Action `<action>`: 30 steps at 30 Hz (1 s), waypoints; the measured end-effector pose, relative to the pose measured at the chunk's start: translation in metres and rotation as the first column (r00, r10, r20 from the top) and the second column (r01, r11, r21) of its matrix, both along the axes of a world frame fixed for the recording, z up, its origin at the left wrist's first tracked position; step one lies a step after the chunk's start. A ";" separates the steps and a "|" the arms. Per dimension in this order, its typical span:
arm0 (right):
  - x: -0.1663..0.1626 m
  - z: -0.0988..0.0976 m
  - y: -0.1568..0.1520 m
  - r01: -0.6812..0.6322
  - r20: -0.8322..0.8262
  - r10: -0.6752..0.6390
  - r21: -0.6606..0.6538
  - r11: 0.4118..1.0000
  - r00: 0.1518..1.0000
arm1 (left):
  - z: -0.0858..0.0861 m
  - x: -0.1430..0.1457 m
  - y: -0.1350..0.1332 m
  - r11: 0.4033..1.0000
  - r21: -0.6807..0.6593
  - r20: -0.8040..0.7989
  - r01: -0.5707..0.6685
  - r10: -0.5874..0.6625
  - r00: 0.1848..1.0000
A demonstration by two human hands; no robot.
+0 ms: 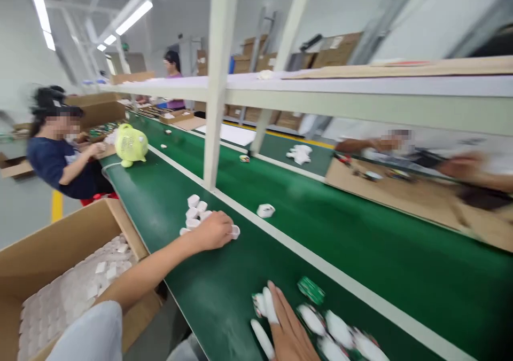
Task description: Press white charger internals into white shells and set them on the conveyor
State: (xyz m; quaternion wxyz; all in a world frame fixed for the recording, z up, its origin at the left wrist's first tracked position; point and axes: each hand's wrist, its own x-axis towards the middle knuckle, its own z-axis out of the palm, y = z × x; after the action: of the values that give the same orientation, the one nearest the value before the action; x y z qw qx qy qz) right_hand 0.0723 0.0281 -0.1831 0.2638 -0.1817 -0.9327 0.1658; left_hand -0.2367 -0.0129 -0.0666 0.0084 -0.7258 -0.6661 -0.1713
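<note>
My left hand (214,229) reaches out over the green bench, its fingers curled round a small white plastic housing (236,232). Next to it sits a cluster of similar white housings (193,212), partly hidden by the hand. Lower down, my right hand (286,326) lies with fingers stretched out and white finger cots on some of them. Its fingertips are at a white part with some green and red on it (258,304); whether they touch it I cannot tell. Just right of this hand are a green circuit board (311,290) and several blurred white parts with boards (339,329).
A cardboard box (120,227) full of white housings stands at the left. A green conveyor belt (360,243) carries a white housing (265,210). A yellow-green fan (131,145) is on the bench. A white post (216,83) holds a shelf. Co-workers sit left and opposite.
</note>
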 end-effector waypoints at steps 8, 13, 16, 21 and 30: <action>0.012 0.036 -0.013 0.053 0.161 -0.015 -0.234 0.971 0.987 | -0.027 0.045 0.013 0.965 0.104 0.377 0.242 -0.263 0.888; 0.013 0.048 -0.009 0.015 0.128 0.005 -0.156 0.988 0.992 | -0.053 0.048 -0.001 0.974 0.019 0.492 0.226 -0.206 0.846; 0.011 0.049 0.000 -0.057 0.099 0.063 -0.066 0.996 0.993 | -0.058 0.040 -0.009 0.981 -0.084 0.579 0.172 -0.093 0.810; 0.007 0.061 0.008 0.013 -0.085 -0.017 -0.047 0.999 0.996 | -0.063 0.040 -0.014 0.970 -0.100 0.638 0.220 -0.107 0.763; -0.011 0.079 0.006 0.072 -0.135 -0.064 0.054 0.996 0.989 | -0.065 0.062 -0.020 0.954 -0.064 0.595 0.293 -0.199 0.779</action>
State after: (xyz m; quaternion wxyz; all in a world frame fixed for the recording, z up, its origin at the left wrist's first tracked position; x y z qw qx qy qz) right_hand 0.0612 0.0341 -0.1040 0.3362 -0.1939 -0.9108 0.1408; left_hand -0.1749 -0.0328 -0.1313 -0.2740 -0.7177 -0.5468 -0.3329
